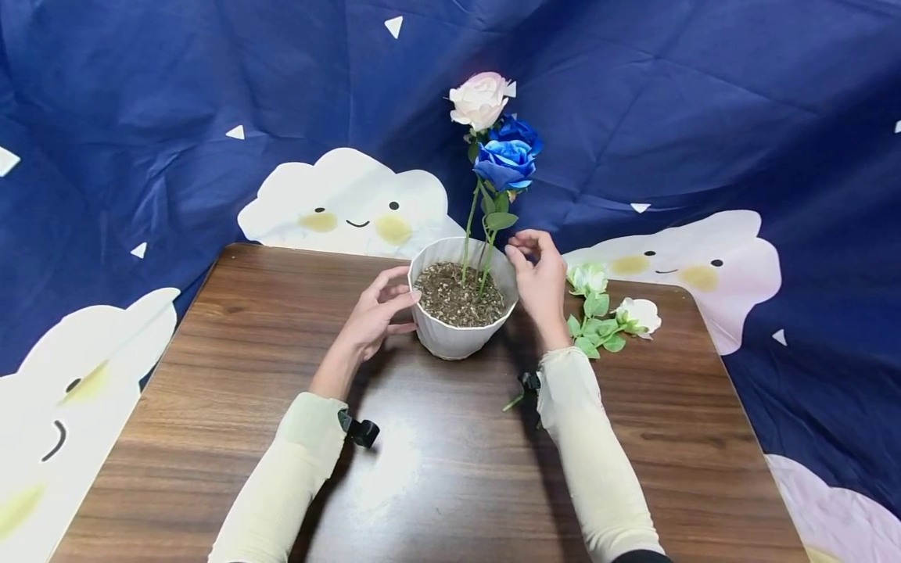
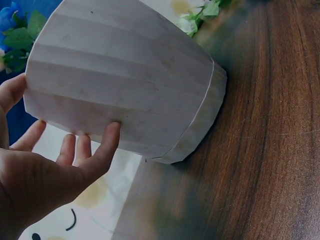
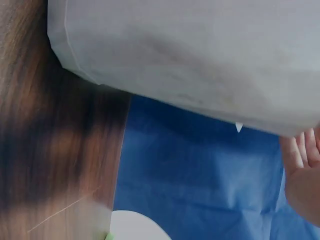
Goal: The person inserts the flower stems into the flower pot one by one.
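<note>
A white ribbed flowerpot (image 1: 454, 338) stands upright on the table, filled with brown soil (image 1: 457, 301). From the soil rise a pale pink rose (image 1: 480, 102) and two blue roses, the front blue rose (image 1: 504, 164) overlapping the other. My left hand (image 1: 376, 317) touches the pot's left side, its thumb at the rim. In the left wrist view, its fingers (image 2: 107, 145) are spread along the pot wall. My right hand (image 1: 543, 277) is at the pot's right rim, fingers loosely bent. The right wrist view shows part of its fingers (image 3: 301, 150) beside the pot's edge.
On the brown wooden table (image 1: 232, 391), a white rose (image 1: 639, 317) and a greenish-white rose (image 1: 588, 277) lie right of the right hand. Their stems pass beneath the right forearm. A blue cloth backdrop (image 1: 176, 78) with cloud shapes hangs behind the table.
</note>
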A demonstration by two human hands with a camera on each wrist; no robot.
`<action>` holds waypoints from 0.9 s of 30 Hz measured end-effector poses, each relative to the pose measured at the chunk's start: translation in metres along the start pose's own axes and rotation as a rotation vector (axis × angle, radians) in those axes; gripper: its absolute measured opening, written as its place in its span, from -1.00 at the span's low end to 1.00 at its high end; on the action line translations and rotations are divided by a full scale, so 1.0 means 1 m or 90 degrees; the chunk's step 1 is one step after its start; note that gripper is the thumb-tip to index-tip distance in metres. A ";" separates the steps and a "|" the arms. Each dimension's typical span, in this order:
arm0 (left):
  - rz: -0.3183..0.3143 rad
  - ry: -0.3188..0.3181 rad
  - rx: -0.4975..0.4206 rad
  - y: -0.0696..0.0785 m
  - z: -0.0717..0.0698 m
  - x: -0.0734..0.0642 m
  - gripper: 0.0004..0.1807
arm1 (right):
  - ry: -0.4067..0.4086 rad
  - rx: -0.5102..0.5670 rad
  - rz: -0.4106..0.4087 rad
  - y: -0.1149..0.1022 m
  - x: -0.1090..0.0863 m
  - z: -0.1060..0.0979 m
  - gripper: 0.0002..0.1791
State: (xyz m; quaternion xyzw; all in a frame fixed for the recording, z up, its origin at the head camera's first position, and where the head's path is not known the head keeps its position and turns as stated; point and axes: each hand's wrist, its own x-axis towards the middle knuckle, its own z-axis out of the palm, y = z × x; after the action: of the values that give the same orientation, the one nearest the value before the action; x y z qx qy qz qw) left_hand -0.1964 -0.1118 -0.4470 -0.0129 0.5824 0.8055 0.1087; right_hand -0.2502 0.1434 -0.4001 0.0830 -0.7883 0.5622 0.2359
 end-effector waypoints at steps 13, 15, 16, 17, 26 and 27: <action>-0.007 0.012 0.005 0.002 0.001 -0.002 -0.35 | 0.029 0.028 0.085 -0.019 -0.024 -0.023 -0.72; -0.006 0.011 0.006 0.002 0.001 -0.002 -0.36 | 0.035 0.025 0.100 -0.017 -0.026 -0.026 -0.72; -0.005 0.010 0.006 0.002 0.001 -0.002 -0.36 | 0.038 0.023 0.108 -0.016 -0.027 -0.028 -0.72; -0.005 0.009 0.008 0.002 0.001 -0.002 -0.36 | 0.043 0.023 0.118 -0.014 -0.027 -0.030 -0.72; -0.006 0.008 0.008 0.002 0.002 -0.003 -0.37 | 0.101 0.055 0.195 0.021 -0.026 -0.053 -0.65; -0.006 0.007 0.008 0.002 0.003 -0.003 -0.37 | 0.107 0.051 0.199 0.027 -0.026 -0.056 -0.66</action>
State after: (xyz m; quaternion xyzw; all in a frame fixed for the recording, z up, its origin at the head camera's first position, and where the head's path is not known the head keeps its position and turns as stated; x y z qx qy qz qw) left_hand -0.1938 -0.1103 -0.4441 -0.0193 0.5877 0.8015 0.1091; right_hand -0.2227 0.2011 -0.4209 -0.0785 -0.7463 0.6276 0.2072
